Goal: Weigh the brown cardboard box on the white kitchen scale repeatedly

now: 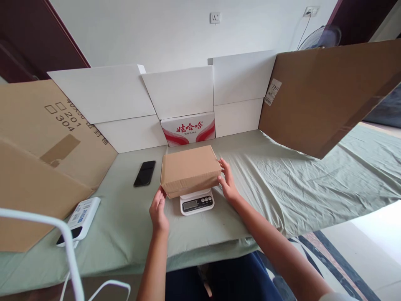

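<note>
A closed brown cardboard box (191, 167) rests on or just above a white digital kitchen scale (197, 202); I cannot tell whether it bears its full weight there. The box hides the scale's platform, while the display and buttons show at the front. At the box's near left corner, my left hand (159, 211) grips it with the fingertips partly hidden. My right hand (228, 182) is pressed against the box's right side, thumb at the front corner and fingers along the edge.
Left of the box lies a black phone (145, 173). A white device with a label (83, 215) sits farther left, near a white bent tube (62, 228). White boxes (184, 92) line the back; large cardboard panels (326, 96) flank the green cloth (313, 184).
</note>
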The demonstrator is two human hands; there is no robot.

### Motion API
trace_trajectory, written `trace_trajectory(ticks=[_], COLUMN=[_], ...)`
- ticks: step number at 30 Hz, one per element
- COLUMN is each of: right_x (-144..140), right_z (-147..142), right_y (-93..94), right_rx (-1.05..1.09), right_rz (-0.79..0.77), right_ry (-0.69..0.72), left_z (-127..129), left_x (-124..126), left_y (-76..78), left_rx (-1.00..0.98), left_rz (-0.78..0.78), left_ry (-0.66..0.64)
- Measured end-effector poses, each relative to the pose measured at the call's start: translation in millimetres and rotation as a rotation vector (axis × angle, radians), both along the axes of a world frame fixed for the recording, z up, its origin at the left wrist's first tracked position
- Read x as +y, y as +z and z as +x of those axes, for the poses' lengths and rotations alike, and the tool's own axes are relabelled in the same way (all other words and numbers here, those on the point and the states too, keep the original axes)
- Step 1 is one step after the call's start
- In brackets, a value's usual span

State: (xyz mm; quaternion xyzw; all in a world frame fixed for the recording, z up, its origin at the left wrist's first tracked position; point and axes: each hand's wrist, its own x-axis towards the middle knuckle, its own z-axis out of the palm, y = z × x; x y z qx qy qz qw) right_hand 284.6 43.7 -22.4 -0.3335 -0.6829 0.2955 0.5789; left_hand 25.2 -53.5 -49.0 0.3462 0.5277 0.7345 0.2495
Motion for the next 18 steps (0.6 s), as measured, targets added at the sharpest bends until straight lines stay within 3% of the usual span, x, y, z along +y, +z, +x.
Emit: trace_trajectory(ticks=[7, 11, 14, 18], right_x=[-7, -1, 16, 57], right_z=[-2, -3, -8, -26], right_y=[2.0, 13.0, 28.8, 34.2], right_rx=[-0.048, -0.011, 0.034, 0.088], right_rz=[0.008, 0.012, 0.016, 0.034], right_ry=[-0.006, -0.015, -0.016, 0.025], left_z=[-2, -8, -15, -25], left_x=[-1, 2, 25, 85], left_y=[-8.2, 1.9, 23.3, 42.6], left_rx=[0.009, 0.033, 0.066, 0.098], left_rz=[-0.051, -0.040, 0.018, 0.148], left_ry=[-0.015, -0.094, -0.143, -0.093])
